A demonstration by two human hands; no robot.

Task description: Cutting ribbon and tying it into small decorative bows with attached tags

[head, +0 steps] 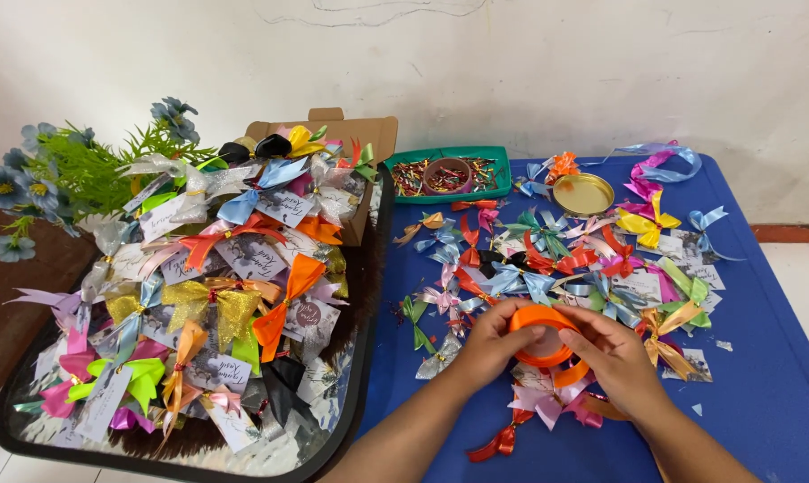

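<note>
A blue table (780, 376) fills the right half of the frame, running from the centre to the right edge. On the left half lies a large dark tray (355, 358) with rounded corners, heaped with finished ribbon bows (216, 304) in gold, orange, blue, pink, green and black, many tied to small printed cards. At the upper middle of that heap stands an open cardboard box (368, 134), more bows spilling from it. In the upper left corner sits a bunch of artificial blue flowers (29, 179) with green fronds.

Across the middle and upper right of the table spreads a loose scatter of bows (556, 259) and cards. Above it, at the upper centre, is a green tray (498, 174) holding small twisted ties and a round brown ring. Just right of that tray lies a gold round lid (583, 193).

At the lower centre both hands meet over an orange ribbon roll (538, 335). The left hand (485, 344) grips the roll's left side, fingers curled round its rim. The right hand (614, 358) closes on the right side, thumb on top, and a loose strip of orange ribbon curls below it. A red bow (503, 440) lies under the wrists near the bottom edge
</note>
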